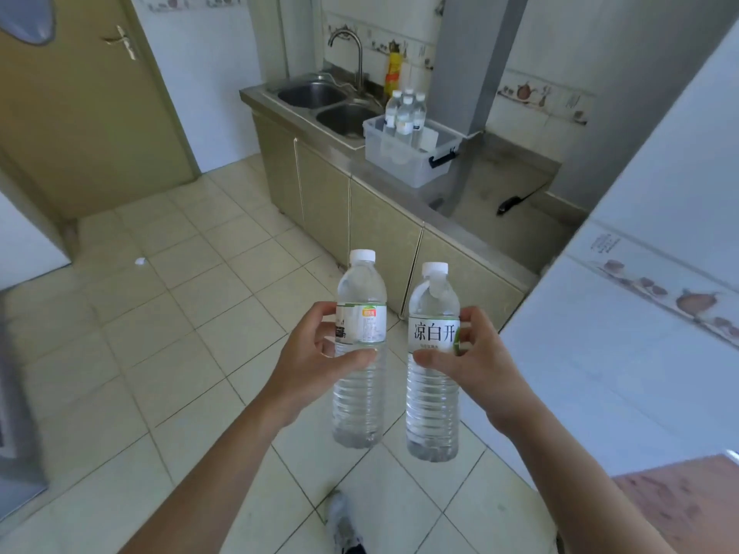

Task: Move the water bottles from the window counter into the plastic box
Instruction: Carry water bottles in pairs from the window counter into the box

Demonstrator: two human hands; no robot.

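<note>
I hold two clear water bottles with white caps upright over the tiled floor. My left hand (316, 357) grips the left water bottle (360, 393) around its label. My right hand (476, 353) grips the right water bottle (432, 413), whose white label carries large characters. Ahead on the steel counter stands the clear plastic box (404, 157) with a black latch, and several water bottles (406, 113) stand upright in its far left part.
A double steel sink (332, 105) with a tall tap lies left of the box, with a yellow bottle (392, 72) behind. A black object (508, 205) lies on the counter to the right. A white tiled wall (640, 333) is close on my right; a door (80, 113) is on the left.
</note>
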